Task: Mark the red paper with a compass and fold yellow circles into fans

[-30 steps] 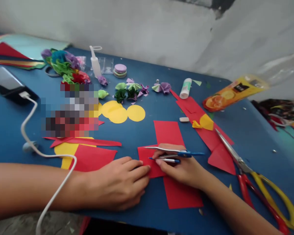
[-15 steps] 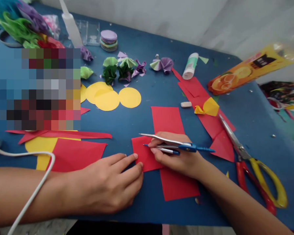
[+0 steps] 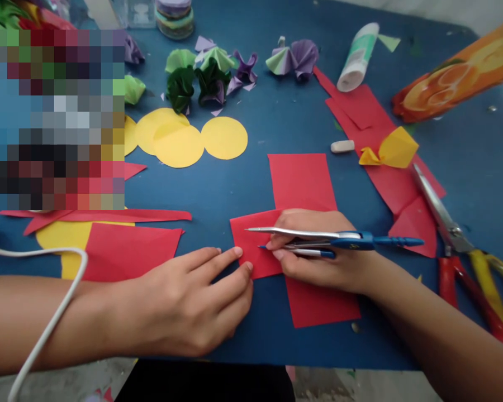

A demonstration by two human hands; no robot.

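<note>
The fingers of the right hand, in the head view, were closed in a pinch around a blue and silver drawing compass; the thumb and the forefinger held it near its pointed ends. These 2 points were over the small red sheet, and I could not tell whether they touched it. The fingers of the left hand were a little spread and had hold of nothing; 2 fingertips rested at the left edge of the small red sheet. This sheet lay on the blue table, with its right part hidden under the right hand. A long red strip showed both beyond and nearer than this sheet; how the 2 papers met could not be seen. To the left of the small red sheet lay a larger red sheet, partly over yellow paper. Beyond the small red sheet, rather to its left, were yellow discs, some overlapping. A white eraser lay beyond it to the right, and scissors with 1 red and 1 yellow handle lay well to its right.
</note>
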